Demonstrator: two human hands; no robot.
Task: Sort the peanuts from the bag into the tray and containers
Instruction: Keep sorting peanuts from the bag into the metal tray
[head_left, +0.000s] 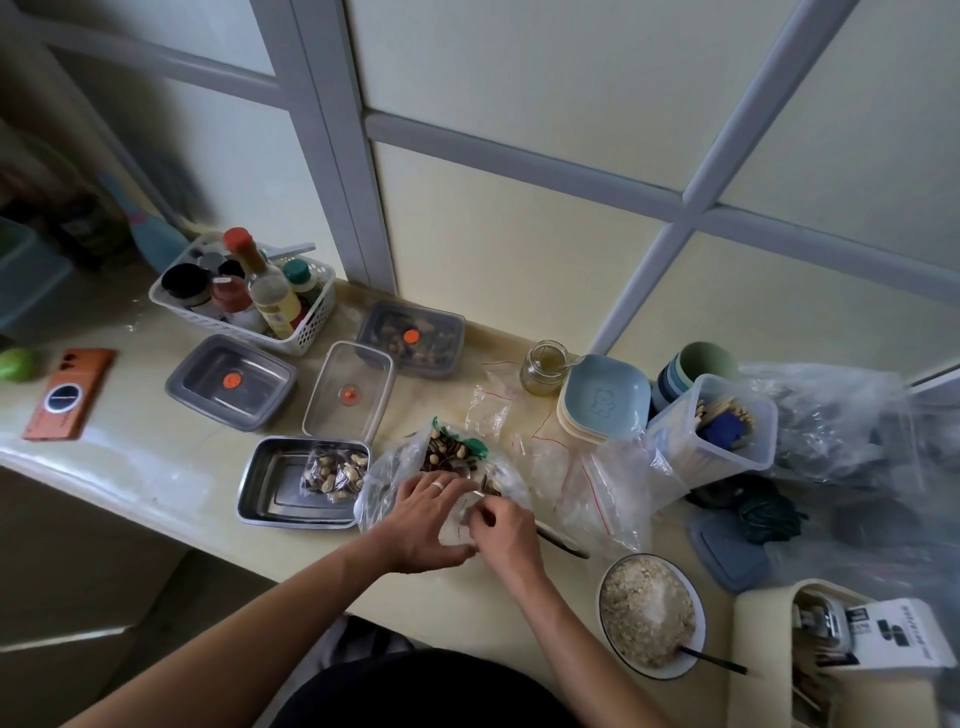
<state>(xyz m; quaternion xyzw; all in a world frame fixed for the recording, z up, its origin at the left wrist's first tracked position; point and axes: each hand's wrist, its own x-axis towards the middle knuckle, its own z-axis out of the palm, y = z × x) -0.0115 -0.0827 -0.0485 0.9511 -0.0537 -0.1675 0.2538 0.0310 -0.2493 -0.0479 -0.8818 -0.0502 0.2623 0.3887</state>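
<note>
A clear plastic bag (410, 462) of peanuts and dark seeds lies open on the counter in front of me. My left hand (423, 519) rests on the bag's near side, its fingers curled into the plastic. Just right of it, my right hand (501, 530) pinches a small clear bag beside a metal spoon handle. To the left, a steel tray (265, 499) holds a small packed bag of nuts (335, 475). Farther back stand an empty grey-rimmed container (231, 382), a clear lid (348, 392) and a lidded container of nuts (410, 338).
A white basket of bottles (317, 317) stands at the back left, an orange phone (70, 392) at far left. Empty zip bags (592, 483), a glass jar (543, 369), stacked blue dishes (605, 397), a stick box (717, 426) and a bowl of crumbs (649, 613) crowd the right.
</note>
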